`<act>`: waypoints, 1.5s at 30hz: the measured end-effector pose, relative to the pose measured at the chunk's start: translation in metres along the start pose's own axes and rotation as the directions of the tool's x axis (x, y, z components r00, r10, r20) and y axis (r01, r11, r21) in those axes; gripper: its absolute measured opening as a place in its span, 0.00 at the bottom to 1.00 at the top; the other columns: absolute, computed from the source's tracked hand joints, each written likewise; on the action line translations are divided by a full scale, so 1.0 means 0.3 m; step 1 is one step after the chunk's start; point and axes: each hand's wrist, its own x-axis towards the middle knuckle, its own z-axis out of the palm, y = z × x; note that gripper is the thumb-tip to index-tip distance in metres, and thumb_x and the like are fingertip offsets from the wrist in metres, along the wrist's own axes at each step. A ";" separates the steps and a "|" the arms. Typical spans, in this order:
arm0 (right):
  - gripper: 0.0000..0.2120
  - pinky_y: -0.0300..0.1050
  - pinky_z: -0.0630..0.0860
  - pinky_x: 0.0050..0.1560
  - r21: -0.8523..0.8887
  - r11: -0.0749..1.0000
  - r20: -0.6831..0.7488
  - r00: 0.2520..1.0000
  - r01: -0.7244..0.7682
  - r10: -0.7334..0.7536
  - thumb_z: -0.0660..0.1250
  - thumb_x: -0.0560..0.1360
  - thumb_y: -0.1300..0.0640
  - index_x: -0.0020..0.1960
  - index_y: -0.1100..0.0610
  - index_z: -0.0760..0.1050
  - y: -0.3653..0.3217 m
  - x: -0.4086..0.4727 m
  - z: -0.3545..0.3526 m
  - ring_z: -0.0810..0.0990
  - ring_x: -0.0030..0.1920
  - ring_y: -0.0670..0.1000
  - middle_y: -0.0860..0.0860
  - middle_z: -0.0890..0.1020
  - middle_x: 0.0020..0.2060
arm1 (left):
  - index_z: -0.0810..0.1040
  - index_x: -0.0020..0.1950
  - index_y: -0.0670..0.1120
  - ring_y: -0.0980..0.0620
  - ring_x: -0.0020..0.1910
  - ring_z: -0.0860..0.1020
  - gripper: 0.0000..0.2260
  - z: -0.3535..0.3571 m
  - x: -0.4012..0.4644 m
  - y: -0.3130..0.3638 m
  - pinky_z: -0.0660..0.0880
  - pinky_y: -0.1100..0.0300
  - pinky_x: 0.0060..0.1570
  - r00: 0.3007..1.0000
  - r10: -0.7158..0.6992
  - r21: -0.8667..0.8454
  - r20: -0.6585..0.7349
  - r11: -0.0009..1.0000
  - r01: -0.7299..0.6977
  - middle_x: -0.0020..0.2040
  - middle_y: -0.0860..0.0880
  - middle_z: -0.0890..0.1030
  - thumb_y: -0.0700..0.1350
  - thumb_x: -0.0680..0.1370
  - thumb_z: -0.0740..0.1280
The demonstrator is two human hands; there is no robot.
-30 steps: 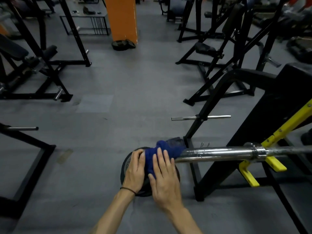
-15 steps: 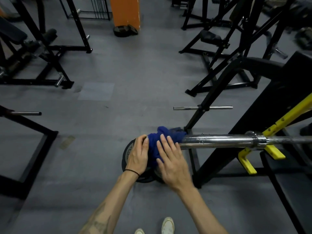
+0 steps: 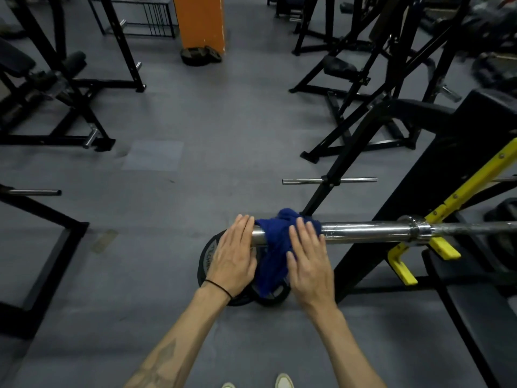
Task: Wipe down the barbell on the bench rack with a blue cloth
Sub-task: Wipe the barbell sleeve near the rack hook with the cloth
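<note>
The chrome barbell [image 3: 369, 233] lies level across the yellow hooks of the bench rack [image 3: 444, 249], its sleeve end pointing left. A blue cloth [image 3: 275, 247] drapes over that sleeve near its tip and hangs down below it. My right hand [image 3: 309, 261] lies flat on the cloth with straight fingers pressing it against the sleeve. My left hand [image 3: 233, 254] is flat too, fingers straight, covering the bare end of the sleeve just left of the cloth.
Black weight plates [image 3: 221, 264] lie on the grey floor under my hands. A chrome plate peg [image 3: 330, 180] juts out behind the bar. Black machine frames [image 3: 70, 88] stand left and right, an orange pillar [image 3: 201, 22] far back. My shoes [image 3: 284, 381] show at the bottom.
The cloth has slid a little right along the sleeve with my right hand, baring the sleeve's tip. My left hand now covers that bare end. The view has tilted down.
</note>
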 end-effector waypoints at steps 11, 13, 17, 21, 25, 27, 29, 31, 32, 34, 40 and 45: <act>0.25 0.61 0.55 0.80 -0.003 0.991 0.052 0.990 0.133 -0.133 0.53 0.86 0.51 0.80 0.58 0.63 0.036 0.009 -0.023 0.56 0.82 0.56 0.56 0.60 0.81 | 0.69 0.66 0.41 0.40 0.54 0.78 0.30 0.038 0.058 0.041 0.79 0.46 0.49 0.994 -0.085 0.220 -0.063 0.971 0.097 0.58 0.41 0.76 0.34 0.67 0.74; 0.25 0.62 0.53 0.80 0.046 0.997 -0.021 0.997 -0.068 0.069 0.52 0.86 0.51 0.80 0.59 0.62 0.064 0.007 -0.031 0.56 0.82 0.57 0.56 0.60 0.81 | 0.70 0.63 0.42 0.41 0.48 0.76 0.31 0.035 0.066 0.053 0.77 0.48 0.45 0.991 -0.123 0.271 -0.045 0.954 0.131 0.53 0.42 0.76 0.33 0.63 0.77; 0.26 0.58 0.46 0.82 0.195 0.963 -0.028 0.981 -0.185 0.194 0.52 0.86 0.52 0.81 0.60 0.58 -0.088 0.020 0.028 0.51 0.83 0.58 0.56 0.57 0.82 | 0.75 0.49 0.44 0.43 0.40 0.74 0.18 0.011 0.101 0.063 0.73 0.50 0.37 0.989 -0.127 0.355 -0.074 0.924 0.145 0.43 0.44 0.74 0.31 0.64 0.73; 0.26 0.58 0.52 0.81 0.088 0.984 0.101 0.982 0.154 -0.163 0.53 0.86 0.51 0.81 0.59 0.61 -0.056 0.026 0.020 0.54 0.82 0.56 0.55 0.59 0.82 | 0.74 0.45 0.46 0.42 0.40 0.75 0.16 0.002 0.128 0.061 0.72 0.50 0.36 0.990 -0.140 0.363 -0.034 0.921 0.143 0.41 0.46 0.75 0.33 0.64 0.76; 0.25 0.61 0.52 0.81 0.062 0.996 -0.027 0.997 -0.069 0.071 0.52 0.86 0.52 0.80 0.59 0.63 0.069 0.025 -0.023 0.55 0.82 0.55 0.55 0.61 0.81 | 0.74 0.68 0.41 0.39 0.61 0.76 0.30 0.020 0.073 0.056 0.76 0.47 0.55 0.995 -0.097 0.326 -0.017 0.940 0.097 0.62 0.42 0.77 0.35 0.67 0.74; 0.25 0.60 0.49 0.81 0.150 0.954 -0.072 0.959 -0.261 0.274 0.51 0.86 0.52 0.81 0.59 0.60 0.022 0.019 -0.012 0.53 0.83 0.55 0.55 0.59 0.82 | 0.66 0.78 0.39 0.38 0.76 0.66 0.32 0.035 0.036 0.066 0.70 0.44 0.70 0.997 -0.083 0.339 0.000 0.938 0.078 0.76 0.39 0.69 0.38 0.72 0.66; 0.26 0.58 0.46 0.82 0.194 0.951 -0.029 0.968 -0.239 0.249 0.52 0.86 0.52 0.82 0.59 0.58 -0.058 0.010 0.011 0.50 0.83 0.57 0.55 0.56 0.82 | 0.61 0.80 0.37 0.38 0.81 0.57 0.31 0.041 0.015 0.088 0.64 0.43 0.75 0.996 -0.082 0.331 -0.017 0.940 0.083 0.80 0.39 0.61 0.39 0.76 0.59; 0.26 0.58 0.48 0.82 0.182 0.983 0.062 0.998 -0.023 0.012 0.53 0.86 0.51 0.82 0.58 0.59 -0.081 -0.005 0.021 0.51 0.83 0.57 0.55 0.56 0.83 | 0.58 0.81 0.37 0.38 0.81 0.54 0.32 0.040 0.021 0.099 0.61 0.42 0.76 0.998 -0.066 0.344 -0.018 0.936 0.068 0.81 0.38 0.58 0.40 0.76 0.59; 0.26 0.59 0.51 0.81 0.144 0.986 0.086 0.991 0.086 -0.099 0.54 0.86 0.51 0.81 0.57 0.60 -0.049 -0.002 0.010 0.52 0.83 0.57 0.54 0.57 0.82 | 0.57 0.81 0.37 0.38 0.82 0.53 0.33 0.039 0.027 0.099 0.59 0.42 0.77 0.999 -0.050 0.354 -0.003 0.934 0.048 0.82 0.38 0.57 0.40 0.76 0.61; 0.25 0.61 0.55 0.79 0.042 0.986 0.076 0.983 0.163 -0.166 0.54 0.85 0.51 0.81 0.57 0.62 0.040 0.005 -0.020 0.55 0.82 0.55 0.54 0.60 0.82 | 0.56 0.81 0.37 0.39 0.82 0.53 0.36 0.040 0.033 0.100 0.57 0.42 0.78 1.000 -0.022 0.359 0.009 0.933 0.017 0.82 0.38 0.56 0.39 0.74 0.64; 0.26 0.59 0.47 0.82 0.183 0.965 -0.014 0.981 -0.189 0.195 0.51 0.86 0.51 0.82 0.61 0.57 -0.021 -0.012 -0.009 0.50 0.83 0.58 0.56 0.56 0.83 | 0.56 0.81 0.37 0.38 0.82 0.51 0.39 0.072 0.024 0.136 0.57 0.40 0.78 0.996 -0.082 0.302 -0.045 0.949 0.092 0.82 0.39 0.55 0.35 0.71 0.67; 0.25 0.60 0.56 0.80 0.025 0.978 0.076 0.975 0.206 -0.207 0.55 0.86 0.52 0.80 0.60 0.63 0.067 -0.012 -0.031 0.56 0.82 0.57 0.56 0.60 0.81 | 0.59 0.81 0.38 0.38 0.82 0.52 0.41 0.085 0.030 0.139 0.56 0.37 0.77 0.994 -0.089 0.297 -0.069 0.949 0.105 0.82 0.39 0.57 0.36 0.69 0.71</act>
